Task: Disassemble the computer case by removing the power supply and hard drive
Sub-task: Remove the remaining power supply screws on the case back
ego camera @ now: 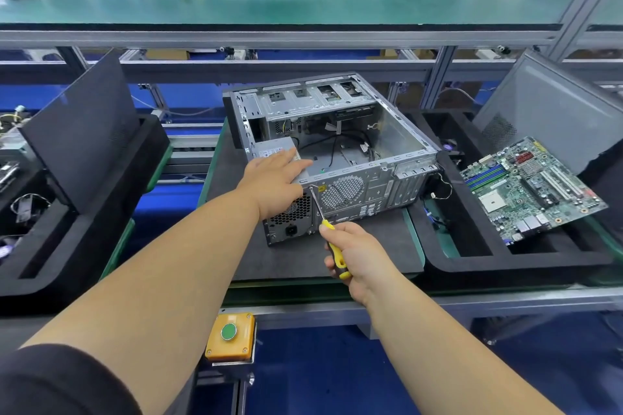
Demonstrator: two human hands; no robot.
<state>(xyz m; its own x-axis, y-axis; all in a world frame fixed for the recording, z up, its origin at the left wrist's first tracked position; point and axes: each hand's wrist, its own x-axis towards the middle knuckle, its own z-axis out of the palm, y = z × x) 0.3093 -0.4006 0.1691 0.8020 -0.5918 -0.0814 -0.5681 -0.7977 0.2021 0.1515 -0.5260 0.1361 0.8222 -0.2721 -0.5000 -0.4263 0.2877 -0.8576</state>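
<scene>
The computer case (pixel 337 158) lies open-side up on the dark surface (pixel 337 256), its rear panel facing the person, and the power supply (pixel 279 158) still sits in the case's near-left corner. The left hand (pixel 274 182) rests flat on top of it, fingers straight and relaxed, steadying it. The right hand (pixel 354 253) is clenched round the yellow-and-black handle of a screwdriver (pixel 325 229), whose tip meets the rear panel near its top edge, just right of the supply's vent grille. The step in hand looks like freeing the power supply's mounting screws; the hard drive cannot be made out here. The next move probably calls for keeping the tip square in the screw head while the left hand stops the unit shifting, then lifting it clear of the black cables (pixel 337 145) inside. There is open room on the surface near the case; foam trays flank it, the right one holding a motherboard (pixel 532 185).
</scene>
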